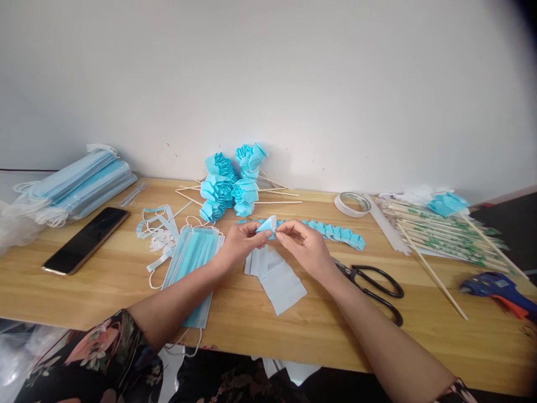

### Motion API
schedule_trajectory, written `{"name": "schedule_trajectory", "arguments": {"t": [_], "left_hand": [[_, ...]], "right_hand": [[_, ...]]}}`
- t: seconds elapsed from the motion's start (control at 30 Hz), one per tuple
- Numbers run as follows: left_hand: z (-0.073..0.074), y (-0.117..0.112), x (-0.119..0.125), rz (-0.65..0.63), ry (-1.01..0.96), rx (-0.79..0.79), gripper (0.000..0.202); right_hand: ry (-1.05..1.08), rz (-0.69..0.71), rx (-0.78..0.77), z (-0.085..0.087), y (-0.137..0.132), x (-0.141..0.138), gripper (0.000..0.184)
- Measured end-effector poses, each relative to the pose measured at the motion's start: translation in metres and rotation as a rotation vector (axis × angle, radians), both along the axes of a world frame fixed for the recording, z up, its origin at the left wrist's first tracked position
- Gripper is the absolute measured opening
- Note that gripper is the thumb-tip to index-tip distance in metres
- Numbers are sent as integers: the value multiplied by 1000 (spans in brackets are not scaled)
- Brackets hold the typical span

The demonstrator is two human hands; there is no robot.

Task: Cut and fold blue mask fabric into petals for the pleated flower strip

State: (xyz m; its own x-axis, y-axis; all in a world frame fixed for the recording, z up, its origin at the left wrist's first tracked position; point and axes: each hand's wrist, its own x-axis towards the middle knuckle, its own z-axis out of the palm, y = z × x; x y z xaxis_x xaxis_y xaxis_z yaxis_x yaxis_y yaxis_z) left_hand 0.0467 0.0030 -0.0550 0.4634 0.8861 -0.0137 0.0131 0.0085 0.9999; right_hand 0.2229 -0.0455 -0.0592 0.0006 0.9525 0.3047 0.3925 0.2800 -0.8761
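Observation:
Between my two hands is a small folded piece of blue and white mask fabric (pixel 268 225), with a pointed top. My left hand (pixel 245 240) pinches its left side, and the fingertips of my right hand (pixel 304 244) pinch its lower right corner. Just below my hands, pale fabric pieces (pixel 285 285) lie on the table. A row of folded blue petals (pixel 335 232) stretches to the right behind my right hand. Under my left forearm lie blue face masks (pixel 195 252) with white ear loops. Black-handled scissors (pixel 377 282) rest beside my right forearm, their blades partly hidden.
Blue fabric flowers (pixel 218 190) on sticks lie at the back. To the left are stacked masks (pixel 88 179), a phone (pixel 86 240) and cut strips (pixel 161 229). At right are a tape roll (pixel 352 204), wrapped chopsticks (pixel 440 232) and a blue glue gun (pixel 495 285).

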Motion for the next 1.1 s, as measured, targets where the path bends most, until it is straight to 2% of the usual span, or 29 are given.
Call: {"name": "schedule_trajectory", "arguments": {"t": [0.33,0.43,0.53,0.73,0.93,1.1], "left_hand": [[-5,1,-1,-11,13,-4,32],[-2,0,0,-19,26,5,30],[0,0,-1,-46,51,15,29],[1,-2,0,-113,147,114,31],[1,-5,2,-154,194,112,30],[3,-4,1,-173,129,34,30]], "right_hand": [[-42,-17,-1,5,-2,-3,8],[15,-1,-41,5,-1,0,11],[112,26,-83,8,-1,3,21],[84,32,-91,7,-1,2,18],[-2,-13,-6,7,-4,-1,6],[-152,-64,215,8,-4,-3,7]]}}
